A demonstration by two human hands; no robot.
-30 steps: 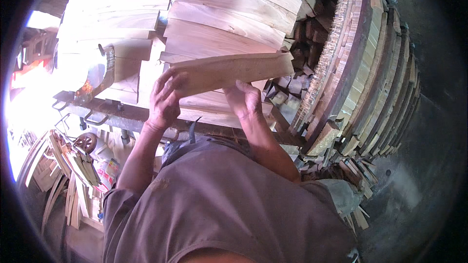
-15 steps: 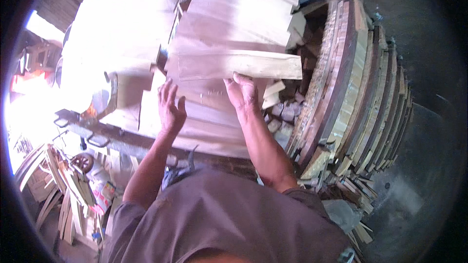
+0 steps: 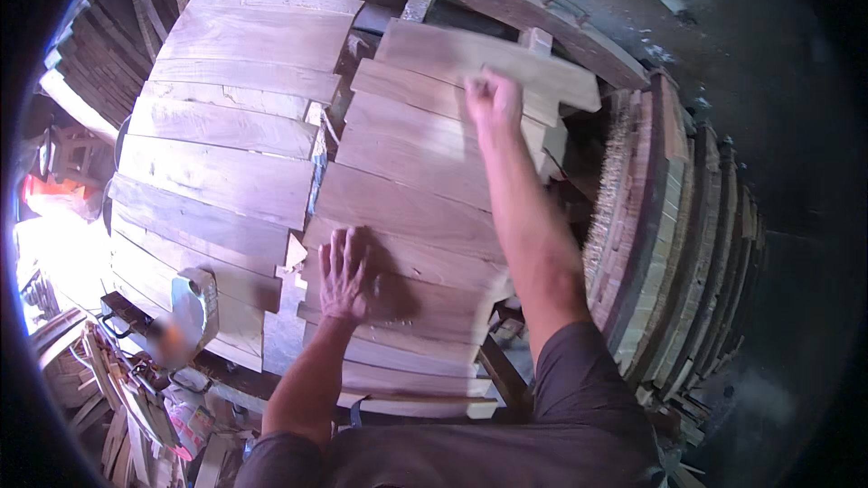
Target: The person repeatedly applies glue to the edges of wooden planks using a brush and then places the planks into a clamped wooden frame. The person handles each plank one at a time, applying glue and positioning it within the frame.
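Two side-by-side rows of flat wooden boards lie in front of me. My left hand [image 3: 344, 276] rests with fingers stretched on the near part of the right row [image 3: 411, 190]. My right hand [image 3: 495, 98] reaches far forward, its fingers closed at the near edge of a pale wooden board [image 3: 542, 72]. This board lies slantwise at the far end of the right row, its right end sticking out past the boards beneath. Both the hand and the board are somewhat blurred. The left row [image 3: 226, 117] lies untouched.
A tall stack of wood [image 3: 651, 244] stands close on the right. A dark frame beam with metal handles [image 3: 570, 7] runs along the far side. At the near left sit a pale rounded metal piece [image 3: 194, 307] and a heap of wood offcuts [image 3: 117, 398].
My right hand has carried the board away from me to the far end of the right row. My left hand has come down flat on the boards. The view has shifted.
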